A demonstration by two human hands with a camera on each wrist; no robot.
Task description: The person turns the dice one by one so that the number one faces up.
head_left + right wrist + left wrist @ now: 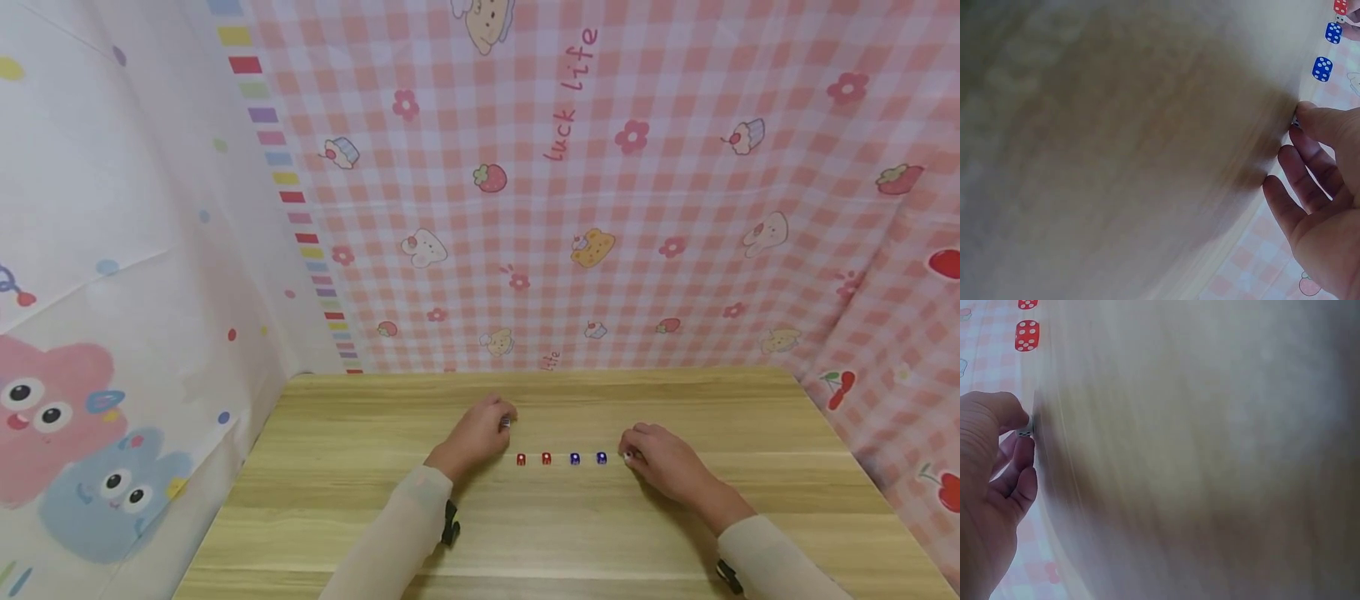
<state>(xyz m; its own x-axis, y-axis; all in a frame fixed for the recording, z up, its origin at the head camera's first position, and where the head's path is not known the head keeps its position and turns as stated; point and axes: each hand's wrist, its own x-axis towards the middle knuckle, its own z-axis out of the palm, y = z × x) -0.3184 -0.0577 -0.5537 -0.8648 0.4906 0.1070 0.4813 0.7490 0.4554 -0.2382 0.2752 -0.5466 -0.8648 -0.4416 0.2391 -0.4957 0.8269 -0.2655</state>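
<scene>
Two red dice, the left one (521,459) and the right one (546,458), lie in a row on the wooden table with two blue dice, one (575,458) beside the reds and another (602,457) at the right. My left hand (478,433) is just beyond the row's left end, pinching a white die (1025,432) between thumb and finger. At the opposite end, my right hand (666,463) pinches another white die (628,456) close to the last blue one. Fingertips partly cover both white dice.
The wooden tabletop (525,533) reaches back to a pink checked cloth (465,283) hanging behind it. A white printed cloth (150,317) hangs at the left. Dark straps sit on both wrists below the pale sleeves (397,533).
</scene>
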